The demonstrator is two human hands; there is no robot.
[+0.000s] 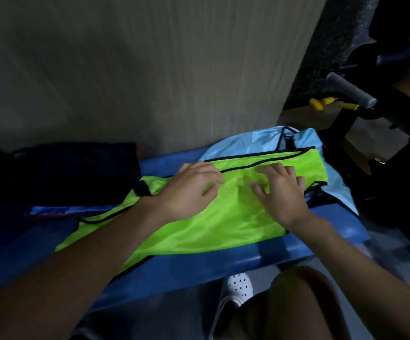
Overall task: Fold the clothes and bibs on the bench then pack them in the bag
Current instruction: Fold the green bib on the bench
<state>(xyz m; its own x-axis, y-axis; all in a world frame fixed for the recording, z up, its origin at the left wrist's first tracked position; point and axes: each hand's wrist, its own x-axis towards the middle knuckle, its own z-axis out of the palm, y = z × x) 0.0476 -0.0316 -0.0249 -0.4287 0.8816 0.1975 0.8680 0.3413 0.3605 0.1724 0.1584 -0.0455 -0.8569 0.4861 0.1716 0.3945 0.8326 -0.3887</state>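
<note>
A neon green bib [199, 227] with black trim lies spread across the blue bench [199, 268]. My left hand [189, 190] rests on the bib's upper middle, fingers loosely bent onto the fabric. My right hand [280, 192] presses on the bib just to the right, fingers spread. Under the green bib's right end lies a light blue bib [255, 141] with black trim. A dark bag [59, 177] sits on the bench at the left, in shadow.
A pale wall panel [150, 69] stands right behind the bench. Dark gym equipment with a grey padded handle [351, 90] and a yellow part [321, 103] stands at the right. My knee [304, 303] and a white perforated shoe [239, 288] are below the bench's front edge.
</note>
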